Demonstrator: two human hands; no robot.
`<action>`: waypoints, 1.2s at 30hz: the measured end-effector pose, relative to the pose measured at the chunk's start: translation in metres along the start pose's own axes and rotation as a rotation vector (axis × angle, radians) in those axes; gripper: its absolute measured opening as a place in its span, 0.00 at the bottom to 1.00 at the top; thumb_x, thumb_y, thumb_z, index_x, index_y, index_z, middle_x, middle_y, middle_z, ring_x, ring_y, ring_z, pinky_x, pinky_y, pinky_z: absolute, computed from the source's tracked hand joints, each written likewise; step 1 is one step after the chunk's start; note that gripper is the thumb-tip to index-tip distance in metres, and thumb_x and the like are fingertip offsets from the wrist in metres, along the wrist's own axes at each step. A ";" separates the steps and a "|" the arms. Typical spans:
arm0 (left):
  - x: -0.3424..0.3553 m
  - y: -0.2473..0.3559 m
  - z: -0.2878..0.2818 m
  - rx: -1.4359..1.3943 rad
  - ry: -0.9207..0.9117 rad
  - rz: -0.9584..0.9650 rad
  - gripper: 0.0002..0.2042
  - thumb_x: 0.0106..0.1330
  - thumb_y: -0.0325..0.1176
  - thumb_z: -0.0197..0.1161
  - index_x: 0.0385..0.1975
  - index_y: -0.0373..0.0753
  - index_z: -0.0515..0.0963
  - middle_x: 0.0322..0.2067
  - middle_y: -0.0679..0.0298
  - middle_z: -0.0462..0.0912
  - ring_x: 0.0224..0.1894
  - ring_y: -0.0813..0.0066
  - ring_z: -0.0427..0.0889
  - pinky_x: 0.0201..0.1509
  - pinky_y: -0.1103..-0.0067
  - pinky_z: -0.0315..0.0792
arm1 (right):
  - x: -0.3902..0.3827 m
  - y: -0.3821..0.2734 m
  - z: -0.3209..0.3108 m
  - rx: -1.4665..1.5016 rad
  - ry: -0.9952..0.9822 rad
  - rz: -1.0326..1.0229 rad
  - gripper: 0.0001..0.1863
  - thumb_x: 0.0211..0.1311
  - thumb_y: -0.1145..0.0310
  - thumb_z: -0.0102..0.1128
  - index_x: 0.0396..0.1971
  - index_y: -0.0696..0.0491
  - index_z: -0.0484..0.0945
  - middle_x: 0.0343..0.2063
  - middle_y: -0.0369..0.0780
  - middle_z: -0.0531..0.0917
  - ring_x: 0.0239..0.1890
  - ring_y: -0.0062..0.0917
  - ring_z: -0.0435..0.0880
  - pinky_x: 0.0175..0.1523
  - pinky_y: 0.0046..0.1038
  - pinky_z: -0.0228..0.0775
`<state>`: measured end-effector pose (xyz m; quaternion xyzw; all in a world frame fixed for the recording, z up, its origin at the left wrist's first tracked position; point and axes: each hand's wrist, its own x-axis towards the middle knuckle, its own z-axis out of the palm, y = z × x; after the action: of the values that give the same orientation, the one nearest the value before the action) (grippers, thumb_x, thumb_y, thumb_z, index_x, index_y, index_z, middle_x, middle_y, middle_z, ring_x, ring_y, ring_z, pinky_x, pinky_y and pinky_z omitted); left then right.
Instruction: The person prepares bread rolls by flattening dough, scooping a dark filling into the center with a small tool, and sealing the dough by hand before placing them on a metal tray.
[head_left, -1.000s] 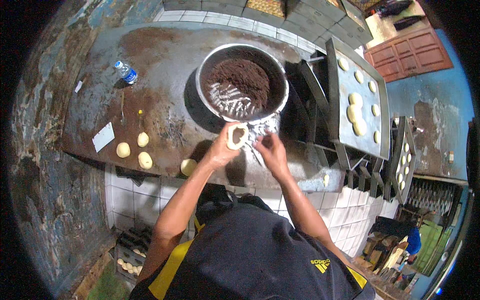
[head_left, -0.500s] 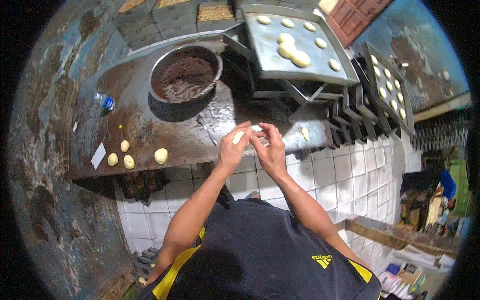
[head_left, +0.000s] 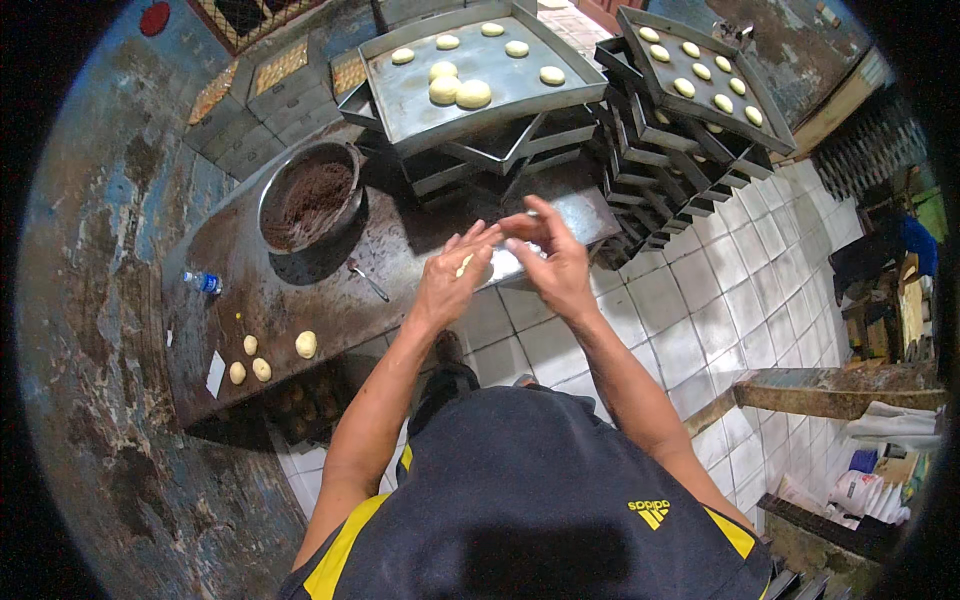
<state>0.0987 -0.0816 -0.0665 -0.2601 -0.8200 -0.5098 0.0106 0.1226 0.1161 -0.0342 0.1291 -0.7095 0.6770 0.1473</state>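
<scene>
My left hand (head_left: 450, 285), fingers curved, holds a pale dough piece (head_left: 464, 263), mostly hidden in it. My right hand (head_left: 560, 268) meets the left's fingertips, its thumb and fingers apart. Behind them on the worn metal table (head_left: 225, 315) stand a metal bowl (head_left: 312, 196) of dark crumbly filling and a spoon (head_left: 371, 285). Several dough balls (head_left: 305, 344) lie at the left. Beyond my hands, a metal tray (head_left: 420, 110) carrying dough rounds rests atop stacked trays.
A second tilted stack of trays (head_left: 690, 105) stands at right. A bottle (head_left: 203, 281) and white card (head_left: 215, 374) lie at the table's left, beside a peeling wall (head_left: 110, 300). Metal tins (head_left: 280, 105) stand behind. A beam (head_left: 840, 390) juts in over the tiled floor at right.
My view has swung toward the right-hand trays. The dough, earlier an open cup showing dark filling, now mostly disappears in my left hand; my right hand has come up against the left's fingers.
</scene>
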 end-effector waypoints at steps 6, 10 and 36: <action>0.025 0.050 0.008 -0.140 -0.162 -0.329 0.41 0.68 0.51 0.67 0.77 0.45 0.55 0.51 0.51 0.84 0.54 0.64 0.82 0.58 0.73 0.73 | 0.053 -0.017 -0.036 -0.027 -0.519 0.308 0.30 0.65 0.73 0.66 0.64 0.61 0.66 0.41 0.41 0.86 0.43 0.22 0.84 0.50 0.26 0.77; 0.052 0.023 -0.017 -0.542 -0.050 -0.443 0.29 0.78 0.46 0.53 0.73 0.36 0.62 0.54 0.58 0.82 0.52 0.67 0.82 0.57 0.74 0.74 | 0.071 -0.018 -0.006 0.103 -0.185 0.124 0.25 0.62 0.69 0.68 0.58 0.59 0.73 0.46 0.47 0.85 0.49 0.39 0.86 0.55 0.36 0.77; 0.198 -0.128 -0.187 -0.333 0.633 -0.434 0.23 0.68 0.26 0.55 0.63 0.31 0.72 0.50 0.50 0.85 0.51 0.66 0.84 0.58 0.71 0.76 | 0.488 0.233 0.035 -0.964 -0.762 -0.100 0.28 0.78 0.59 0.42 0.66 0.65 0.64 0.73 0.55 0.57 0.76 0.50 0.54 0.79 0.44 0.44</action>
<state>-0.1750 -0.2004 -0.0272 0.0900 -0.7184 -0.6806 0.1124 -0.4182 0.1003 -0.0638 0.3140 -0.9315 0.1786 -0.0432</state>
